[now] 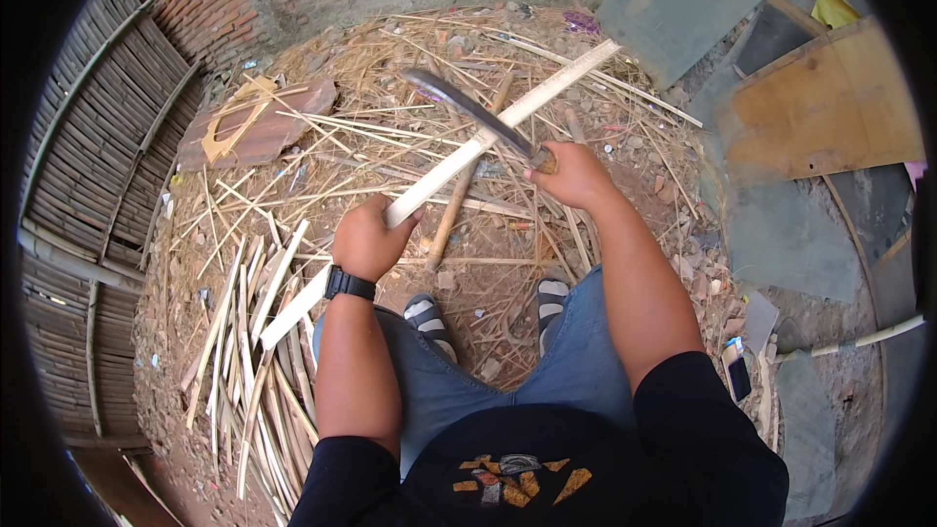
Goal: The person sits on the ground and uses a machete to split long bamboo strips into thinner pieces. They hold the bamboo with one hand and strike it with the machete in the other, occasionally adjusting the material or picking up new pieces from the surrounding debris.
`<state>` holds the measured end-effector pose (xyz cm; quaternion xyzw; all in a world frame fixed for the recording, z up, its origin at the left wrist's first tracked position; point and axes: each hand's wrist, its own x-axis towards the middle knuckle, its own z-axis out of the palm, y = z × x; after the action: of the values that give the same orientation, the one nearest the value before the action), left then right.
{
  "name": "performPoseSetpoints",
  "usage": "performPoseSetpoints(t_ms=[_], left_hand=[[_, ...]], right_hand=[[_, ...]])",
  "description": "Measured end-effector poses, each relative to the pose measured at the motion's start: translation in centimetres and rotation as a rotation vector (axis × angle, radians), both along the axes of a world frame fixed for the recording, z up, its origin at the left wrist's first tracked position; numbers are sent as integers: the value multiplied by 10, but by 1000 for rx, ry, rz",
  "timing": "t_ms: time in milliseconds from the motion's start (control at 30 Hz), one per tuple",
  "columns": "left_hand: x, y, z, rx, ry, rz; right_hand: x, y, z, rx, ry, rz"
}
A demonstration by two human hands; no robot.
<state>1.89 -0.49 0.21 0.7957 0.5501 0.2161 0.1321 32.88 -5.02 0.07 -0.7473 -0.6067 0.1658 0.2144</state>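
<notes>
Machete [457, 102] crossing over a long pale strip [444, 173], pretty much X-shaped.
Left hand [368, 237] has its fingers curled snug round the strip, which sticks out past them both ways; right hand [571, 174] has its fingers closed around the machete's near end, the rest pointing up-left from them. Round stick [452, 215] lies between both sets of fingers, strip pile [256, 356] below-left of the left ones.

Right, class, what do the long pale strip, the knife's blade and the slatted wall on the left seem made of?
Strip: bamboo or wood, seemingly unvarnished, given its pale, matte face.
Blade: probably steel, dark and smooth, with a metallic sheen.
Slatted wall: likely bamboo, weathered, from its slim brownish slats.
</notes>
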Motion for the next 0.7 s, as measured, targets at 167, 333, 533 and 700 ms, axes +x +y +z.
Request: performPoseSetpoints(t_ms=[167, 333, 533, 700], left_hand=[[5, -1, 4, -6, 26, 1], [5, -1, 2, 14, 39, 31], [2, -3, 5, 49, 56, 57], [3, 0, 4, 55, 25, 40]], right_hand=[[24, 2, -16, 110, 33, -132], [-24, -15, 10, -30, -103, 127], [-10, -3, 10, -79, -73, 55], [19, 4, -13, 135, 254, -146]])
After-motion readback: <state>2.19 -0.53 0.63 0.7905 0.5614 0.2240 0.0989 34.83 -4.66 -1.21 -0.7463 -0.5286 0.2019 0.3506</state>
